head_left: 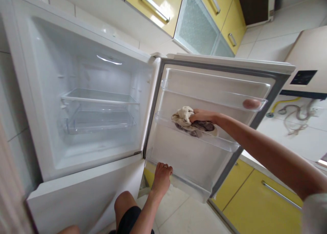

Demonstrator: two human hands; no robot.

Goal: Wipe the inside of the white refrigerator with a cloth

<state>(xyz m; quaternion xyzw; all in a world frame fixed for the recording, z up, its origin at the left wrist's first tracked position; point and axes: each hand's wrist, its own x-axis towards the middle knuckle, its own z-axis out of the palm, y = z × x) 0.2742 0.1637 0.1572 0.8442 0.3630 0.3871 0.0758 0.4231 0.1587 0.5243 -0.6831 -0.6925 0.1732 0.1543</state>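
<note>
My right hand [203, 116] reaches in from the right and presses a bunched cloth [184, 115], cream with dark patches, into the middle door shelf [224, 142] of an open fridge door [184, 155]. Its fingers are partly buried in the folds. Lower down, my left hand [162, 176] has its fingers curled over the rim of the bottom door shelf [189, 185], near the hinge side. A ring shows on one finger. The upper door shelf [204, 98] is clear plastic, and a reddish-brown round object [251, 104] sits at its outer end.
The white fridge compartment [46, 125] stands open on the left, with a glass shelf [99, 96] and a clear drawer [102, 120]. Yellow cabinets [255, 200] are behind and below the door. A water heater [306, 60] with hoses hangs at right. My knee [125, 201] is close below.
</note>
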